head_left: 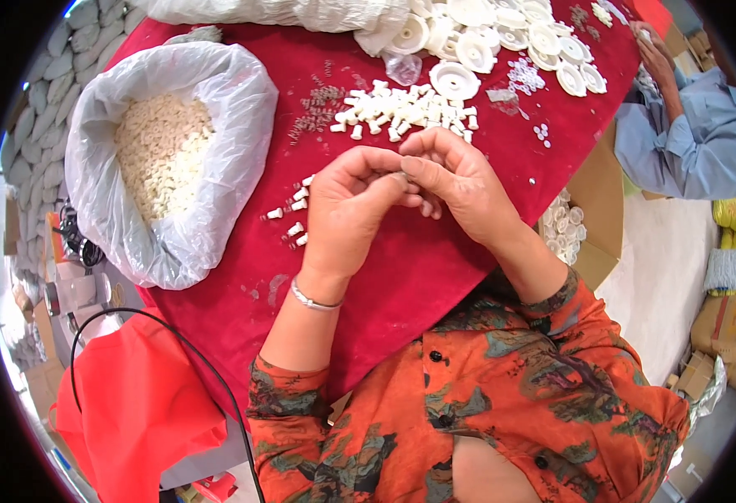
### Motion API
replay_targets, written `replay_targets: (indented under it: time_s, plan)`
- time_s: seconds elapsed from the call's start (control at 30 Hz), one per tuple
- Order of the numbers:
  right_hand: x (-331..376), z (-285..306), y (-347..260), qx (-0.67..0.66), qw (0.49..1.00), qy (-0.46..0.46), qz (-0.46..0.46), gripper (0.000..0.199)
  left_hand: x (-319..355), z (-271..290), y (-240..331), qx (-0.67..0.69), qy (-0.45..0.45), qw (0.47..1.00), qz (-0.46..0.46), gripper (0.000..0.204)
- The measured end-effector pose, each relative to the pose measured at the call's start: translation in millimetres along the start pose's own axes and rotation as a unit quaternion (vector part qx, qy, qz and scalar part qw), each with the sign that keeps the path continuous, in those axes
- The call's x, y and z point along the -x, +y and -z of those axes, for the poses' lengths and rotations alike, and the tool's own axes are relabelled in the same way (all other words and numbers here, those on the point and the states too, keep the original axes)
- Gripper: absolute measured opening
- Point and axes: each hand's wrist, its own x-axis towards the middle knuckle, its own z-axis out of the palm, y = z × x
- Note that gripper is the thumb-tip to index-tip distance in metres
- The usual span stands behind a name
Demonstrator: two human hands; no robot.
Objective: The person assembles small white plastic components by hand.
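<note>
Two hands meeting fingertip to fingertip over the red table (pixel 401 277).
Left hand (pixel 347 210) and right hand (pixel 460 189) both curled nearly closed, pinching one tiny part (pixel 401 177) between them. Just left, loose small white pegs (pixel 294 214); beyond, white peg heap (pixel 405 109), open plastic bag (pixel 167 151) of pale pieces, white discs (pixel 502 38).

1 clear plastic bag (pixel 217 109) of small white bits, uncountable. Approx. 15 white plastic discs (pixel 502 38). Approx. 30 white pegs in pile (pixel 405 109), 6 more loose pegs (pixel 294 214). 1 silver bracelet (pixel 313 300).
</note>
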Motion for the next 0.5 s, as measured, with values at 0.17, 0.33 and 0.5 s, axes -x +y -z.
replay_targets:
  time_s: [0.17,0.33,0.5]
  plan:
    - [-12.3,-6.6,-11.7,0.184,0.982,-0.018,0.028,0.022,-5.2,18.8,7.5,-0.399,0.063,0.902,-0.150,0.007]
    - [-65.5,-0.4,-3.8,0.495,0.806,0.002,0.324,0.008,-6.3,72.2,33.3,-0.612,0.153,0.757,-0.170,0.005]
    - [-97.2,-35.9,-1.3,0.629,0.716,-0.023,0.303,0.010,-4.8,78.3,40.9,-0.649,0.122,0.744,-0.101,0.010]
